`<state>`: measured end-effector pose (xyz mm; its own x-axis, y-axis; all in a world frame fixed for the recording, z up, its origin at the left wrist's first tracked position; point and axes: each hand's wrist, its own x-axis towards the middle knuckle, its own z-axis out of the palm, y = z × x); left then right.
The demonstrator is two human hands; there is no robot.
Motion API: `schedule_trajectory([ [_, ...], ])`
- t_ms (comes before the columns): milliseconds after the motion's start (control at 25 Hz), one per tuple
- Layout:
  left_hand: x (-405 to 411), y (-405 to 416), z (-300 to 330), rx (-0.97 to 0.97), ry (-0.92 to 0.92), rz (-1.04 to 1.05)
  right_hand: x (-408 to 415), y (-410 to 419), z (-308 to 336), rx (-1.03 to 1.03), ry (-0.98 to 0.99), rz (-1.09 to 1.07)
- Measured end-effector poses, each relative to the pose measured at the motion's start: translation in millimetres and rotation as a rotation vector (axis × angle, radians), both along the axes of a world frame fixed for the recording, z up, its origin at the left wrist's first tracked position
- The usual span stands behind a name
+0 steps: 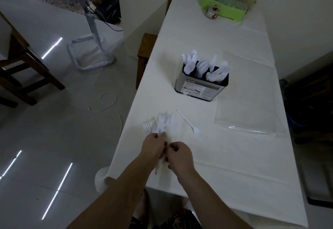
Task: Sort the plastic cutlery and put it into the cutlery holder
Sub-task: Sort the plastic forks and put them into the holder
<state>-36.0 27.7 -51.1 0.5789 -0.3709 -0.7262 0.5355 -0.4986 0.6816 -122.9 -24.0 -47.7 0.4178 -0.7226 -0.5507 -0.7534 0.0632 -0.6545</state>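
Near table edge: left hand point(154, 145) fingers grip fork bunch point(158, 123); right hand point(178, 154) fingers pinch handles.

Got a bunch of white plastic forks point(158, 122) fanned out in my left hand point(154, 146), tines pointing away from me, and my right hand point(178, 154) is right up against it pinching at the handles. One loose fork point(189, 123) lies on the white tablecloth point(225, 156) just to the right. Further up sits the metal cutlery holder point(200, 87), already stuffed with spoons, knives and forks. A clear plastic bag point(248, 102) lies beside it.
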Motion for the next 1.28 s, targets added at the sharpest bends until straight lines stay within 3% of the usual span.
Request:
schedule_trajectory([
  [400,27.5,15.6,-4.4,0.016,-0.089,-0.009,20.1,7.2,3.7,-0.004,-0.067,0.300],
  [480,29.6,19.0,-5.4,0.005,-0.088,0.006,24.5,3.7,3.2,-0.112,-0.002,0.334],
  [600,34.3,27.3,-7.6,-0.035,-0.027,0.083,31.7,-15.9,2.6,-0.285,0.151,0.208],
  [720,37.3,37.7,-7.1,-0.071,0.060,0.154,41.8,-36.0,-4.4,-0.221,0.245,0.063],
  [1160,30.8,64.6,-14.4,-0.070,0.115,0.216,62.9,-54.5,-17.6,-0.012,0.243,-0.051],
  [1280,28.5,62.9,-11.9,-0.079,0.105,0.209,48.6,-66.8,-3.9,-0.098,0.279,-0.051],
])
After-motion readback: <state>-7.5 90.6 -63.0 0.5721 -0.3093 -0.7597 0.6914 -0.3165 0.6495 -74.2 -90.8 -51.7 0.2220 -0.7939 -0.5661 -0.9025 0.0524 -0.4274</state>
